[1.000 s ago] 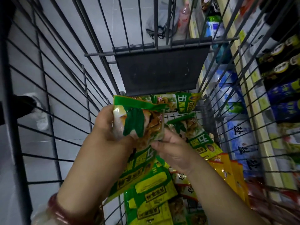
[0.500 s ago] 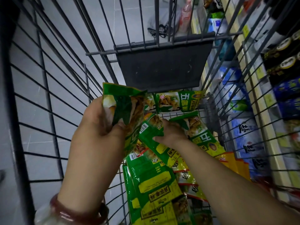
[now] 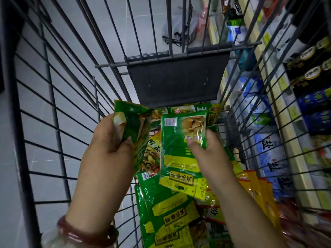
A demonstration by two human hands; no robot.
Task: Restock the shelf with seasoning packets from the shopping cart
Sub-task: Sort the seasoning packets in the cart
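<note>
A green seasoning packet [image 3: 180, 149] is being pinched near its top by the right hand [image 3: 206, 151], thumb on its face, above the pile of green packets [image 3: 168, 212] lying in the shopping cart [image 3: 53, 108]. At 9 o'clock from it, a bunch of green packets [image 3: 136, 129] is being gripped by the left hand [image 3: 111, 140] — fingers curled round it. Yellow packets [image 3: 258, 194] are lying at 4 o'clock. Shelf goods [image 3: 268, 151] are being shown at 3 o'clock — beyond the wire.

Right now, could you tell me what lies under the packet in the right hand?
Under the green packet that the right hand holds lie more green packets and orange ones on the cart floor. What it covers directly is hidden.
</note>
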